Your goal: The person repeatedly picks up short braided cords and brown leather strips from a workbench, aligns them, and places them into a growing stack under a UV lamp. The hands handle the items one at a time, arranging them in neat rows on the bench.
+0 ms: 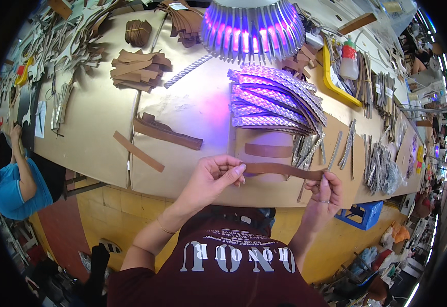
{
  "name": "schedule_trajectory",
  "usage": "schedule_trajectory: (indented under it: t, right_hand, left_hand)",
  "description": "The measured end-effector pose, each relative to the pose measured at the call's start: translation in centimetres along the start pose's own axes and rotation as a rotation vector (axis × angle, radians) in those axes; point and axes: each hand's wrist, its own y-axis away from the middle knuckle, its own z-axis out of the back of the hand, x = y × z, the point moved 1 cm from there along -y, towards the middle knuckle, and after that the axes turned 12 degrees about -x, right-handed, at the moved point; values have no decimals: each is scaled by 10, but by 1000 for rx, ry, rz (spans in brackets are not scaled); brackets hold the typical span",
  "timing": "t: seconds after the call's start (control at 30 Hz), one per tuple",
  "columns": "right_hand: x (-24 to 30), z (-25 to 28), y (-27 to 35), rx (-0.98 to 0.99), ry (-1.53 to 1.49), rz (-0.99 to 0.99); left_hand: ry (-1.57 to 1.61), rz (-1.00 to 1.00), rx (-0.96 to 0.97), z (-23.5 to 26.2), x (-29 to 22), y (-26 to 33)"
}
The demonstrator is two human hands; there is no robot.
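Observation:
A brown leather strip is stretched sideways between my two hands, just above the table's near edge. My left hand pinches its left end between thumb and fingers. At the other end, my right hand, with a ring on one finger, grips the strip's tip. Just beyond lies another brown strip, flat on the board. Farther back, a pile of braided metallic straps with brown undersides sits under violet light. To the left are a small stack of brown strips and a single loose strip.
A finned lamp glowing violet hangs over the back of the table. Brown strip bundles and a silver braid lie behind left. At right are a yellow tray, a bottle and braided strips. A person in blue sits far left.

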Motion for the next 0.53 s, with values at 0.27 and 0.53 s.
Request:
schedule_trajectory:
  t: [0.27, 0.53]
  right_hand:
    - [-19, -4, 0, -33, 30, -140]
    - [-70, 0, 5, 136, 408, -61]
  left_hand:
    - [28, 113, -109, 5, 19, 3]
    - [-97, -49, -224, -2, 48, -15]
